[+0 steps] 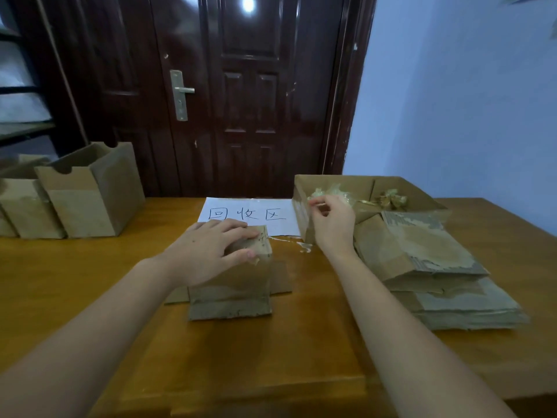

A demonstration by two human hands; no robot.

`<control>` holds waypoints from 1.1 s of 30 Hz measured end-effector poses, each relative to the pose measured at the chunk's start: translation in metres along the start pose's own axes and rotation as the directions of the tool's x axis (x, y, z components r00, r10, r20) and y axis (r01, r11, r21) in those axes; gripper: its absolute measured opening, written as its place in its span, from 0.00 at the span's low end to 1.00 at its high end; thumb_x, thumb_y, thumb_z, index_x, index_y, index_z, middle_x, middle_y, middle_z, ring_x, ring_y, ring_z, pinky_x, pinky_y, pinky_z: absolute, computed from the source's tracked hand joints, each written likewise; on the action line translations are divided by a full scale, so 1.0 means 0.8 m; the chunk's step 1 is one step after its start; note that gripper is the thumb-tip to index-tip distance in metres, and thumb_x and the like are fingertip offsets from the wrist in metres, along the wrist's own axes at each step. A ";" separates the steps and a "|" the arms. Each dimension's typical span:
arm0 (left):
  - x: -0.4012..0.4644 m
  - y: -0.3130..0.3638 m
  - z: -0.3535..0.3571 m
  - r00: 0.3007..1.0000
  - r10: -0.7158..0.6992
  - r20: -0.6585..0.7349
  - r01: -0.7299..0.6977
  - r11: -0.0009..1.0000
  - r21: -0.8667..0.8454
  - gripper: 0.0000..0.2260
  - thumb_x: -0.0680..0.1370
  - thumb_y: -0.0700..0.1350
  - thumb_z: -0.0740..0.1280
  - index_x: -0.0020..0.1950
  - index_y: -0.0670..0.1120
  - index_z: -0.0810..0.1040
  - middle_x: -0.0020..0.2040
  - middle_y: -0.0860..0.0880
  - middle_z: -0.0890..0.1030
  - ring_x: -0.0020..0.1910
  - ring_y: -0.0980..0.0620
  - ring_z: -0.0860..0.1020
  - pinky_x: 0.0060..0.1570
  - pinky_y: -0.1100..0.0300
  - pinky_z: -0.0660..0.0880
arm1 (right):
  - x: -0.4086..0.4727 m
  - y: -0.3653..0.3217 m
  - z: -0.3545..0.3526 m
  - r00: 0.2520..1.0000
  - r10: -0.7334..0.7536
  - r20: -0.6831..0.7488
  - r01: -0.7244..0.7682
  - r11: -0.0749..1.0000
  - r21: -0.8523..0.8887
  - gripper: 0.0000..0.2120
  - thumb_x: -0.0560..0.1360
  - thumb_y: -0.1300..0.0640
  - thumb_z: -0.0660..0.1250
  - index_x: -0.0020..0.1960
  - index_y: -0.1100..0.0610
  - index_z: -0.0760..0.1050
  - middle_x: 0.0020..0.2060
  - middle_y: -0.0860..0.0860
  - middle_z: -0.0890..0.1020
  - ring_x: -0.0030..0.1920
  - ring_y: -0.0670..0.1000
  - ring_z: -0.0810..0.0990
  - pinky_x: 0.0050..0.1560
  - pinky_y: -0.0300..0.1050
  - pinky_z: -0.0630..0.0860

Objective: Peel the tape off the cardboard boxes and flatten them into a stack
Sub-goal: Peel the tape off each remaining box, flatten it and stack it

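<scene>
Wooden surface (90, 282), one view from the head. Centre: small cardboard box (232, 285), partly collapsed, flaps spread at its sides; left hand (208, 251) lay over its far top edge, fingers curled round the cardboard. Right hand (331, 224) was raised at the near-left corner of an open tray box (346, 188), fingertips pinching a strip of clear tape (319, 196); more crumpled tape lay inside the tray. Right: stack (437, 273) of flattened boxes, just beside the tray. Far left: standing boxes (90, 194), upright, tops open. Far centre: white paper sign (247, 214) with handwritten characters, flat on the surface. Behind: dark door (241, 95).
</scene>
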State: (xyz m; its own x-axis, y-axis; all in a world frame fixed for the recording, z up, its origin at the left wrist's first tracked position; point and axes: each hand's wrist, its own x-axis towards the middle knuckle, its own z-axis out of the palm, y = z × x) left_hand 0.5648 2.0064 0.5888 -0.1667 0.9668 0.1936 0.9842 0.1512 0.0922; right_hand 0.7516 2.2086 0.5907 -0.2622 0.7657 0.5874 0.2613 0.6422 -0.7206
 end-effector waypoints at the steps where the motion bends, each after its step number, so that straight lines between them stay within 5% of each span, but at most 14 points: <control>1: 0.002 0.002 0.001 1.000 -0.001 -0.002 0.001 1.000 0.003 0.29 0.78 0.77 0.42 0.77 0.72 0.56 0.77 0.64 0.64 0.74 0.57 0.64 0.71 0.52 0.58 | 0.014 0.000 -0.003 1.000 -0.019 -0.005 0.018 0.998 -0.057 0.08 0.78 0.64 0.69 0.48 0.53 0.84 0.48 0.47 0.78 0.43 0.40 0.76 0.44 0.26 0.69; 7: 0.005 0.005 0.003 1.000 -0.012 0.000 0.012 1.000 -0.012 0.31 0.76 0.78 0.40 0.78 0.71 0.56 0.77 0.63 0.64 0.75 0.58 0.63 0.72 0.51 0.58 | 0.063 0.023 -0.005 0.980 0.044 0.196 0.053 0.885 -0.462 0.08 0.80 0.61 0.68 0.51 0.53 0.84 0.51 0.50 0.80 0.51 0.51 0.79 0.51 0.46 0.77; 12: 0.006 0.005 0.000 1.000 -0.010 0.015 0.010 1.000 -0.014 0.31 0.77 0.77 0.41 0.78 0.71 0.56 0.78 0.63 0.62 0.75 0.57 0.61 0.73 0.51 0.57 | 0.074 0.024 0.006 0.959 0.157 0.237 0.008 0.820 -0.572 0.11 0.81 0.62 0.66 0.56 0.52 0.84 0.50 0.50 0.82 0.45 0.50 0.80 0.43 0.42 0.77; 17: 0.005 0.005 -0.001 1.000 -0.006 0.010 0.006 1.000 -0.028 0.32 0.76 0.77 0.41 0.78 0.70 0.57 0.78 0.63 0.62 0.75 0.57 0.62 0.73 0.51 0.57 | 0.076 0.014 0.007 0.921 0.194 0.338 0.085 0.746 -0.660 0.18 0.80 0.65 0.60 0.65 0.52 0.80 0.51 0.54 0.82 0.47 0.55 0.80 0.46 0.49 0.79; 23: 0.005 0.004 0.002 1.000 -0.001 -0.012 0.001 1.000 -0.018 0.30 0.78 0.76 0.43 0.78 0.69 0.58 0.78 0.63 0.64 0.74 0.57 0.63 0.72 0.52 0.58 | 0.069 0.006 -0.004 0.912 0.183 0.366 0.100 0.767 -0.634 0.18 0.81 0.65 0.60 0.65 0.53 0.80 0.46 0.51 0.78 0.41 0.52 0.77 0.39 0.45 0.75; 27: 0.003 0.007 0.004 0.997 -0.031 -0.068 0.029 0.999 -0.034 0.35 0.77 0.78 0.45 0.77 0.62 0.64 0.74 0.59 0.71 0.71 0.56 0.69 0.70 0.53 0.62 | 0.042 -0.010 -0.015 0.893 0.055 0.447 0.218 0.816 -0.536 0.16 0.83 0.62 0.60 0.67 0.55 0.78 0.58 0.55 0.83 0.51 0.54 0.82 0.51 0.47 0.81; 30: 0.000 0.009 0.006 0.991 -0.063 -0.121 0.057 0.997 -0.056 0.36 0.76 0.79 0.49 0.73 0.58 0.70 0.70 0.58 0.75 0.67 0.56 0.72 0.67 0.55 0.66 | 0.017 -0.040 -0.019 0.787 -0.093 0.609 0.389 0.842 -0.374 0.21 0.82 0.57 0.59 0.75 0.53 0.72 0.72 0.51 0.75 0.65 0.50 0.77 0.67 0.46 0.73; 33: -0.008 0.011 0.006 0.964 -0.027 -0.265 0.017 0.999 -0.039 0.32 0.77 0.76 0.53 0.65 0.55 0.78 0.60 0.58 0.77 0.59 0.57 0.73 0.61 0.57 0.72 | -0.014 -0.079 -0.019 0.594 -0.071 0.801 0.403 0.888 -0.220 0.35 0.75 0.41 0.63 0.80 0.45 0.61 0.78 0.45 0.66 0.70 0.43 0.72 0.68 0.39 0.62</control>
State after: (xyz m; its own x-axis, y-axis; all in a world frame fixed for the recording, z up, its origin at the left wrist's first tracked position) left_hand 0.5750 2.0029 0.5838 -0.2027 0.8733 0.4431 0.9782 0.1594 0.1333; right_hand 0.7520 2.1599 0.6347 -0.9186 0.3810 0.1055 0.3308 0.8869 -0.3225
